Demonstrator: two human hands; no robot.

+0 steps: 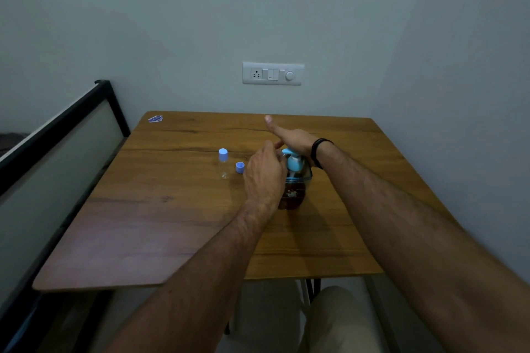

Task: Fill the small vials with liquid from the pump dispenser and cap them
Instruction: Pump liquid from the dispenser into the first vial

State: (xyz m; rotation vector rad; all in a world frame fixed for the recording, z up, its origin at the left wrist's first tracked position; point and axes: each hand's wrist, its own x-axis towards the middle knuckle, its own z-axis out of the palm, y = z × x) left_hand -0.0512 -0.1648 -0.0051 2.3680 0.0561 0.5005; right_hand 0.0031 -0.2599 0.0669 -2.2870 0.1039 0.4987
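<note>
A pump dispenser (295, 183) with a light blue pump head and dark liquid stands mid-table. My right hand (289, 135) lies flat on the pump head, fingers stretched out toward the wall. My left hand (265, 175) is closed around a small clear vial, held at the spout; the vial is almost wholly hidden by the fingers. To the left stands a clear capped vial (223, 165) with a blue cap. A loose blue cap (240, 167) lies on the wooden table (172, 209) between that vial and my left hand.
A small blue-and-white sticker (155, 118) sits at the table's far left corner. A black-framed panel (57, 137) runs along the left side. A switch plate (273, 74) is on the wall behind. My knees show below the near edge.
</note>
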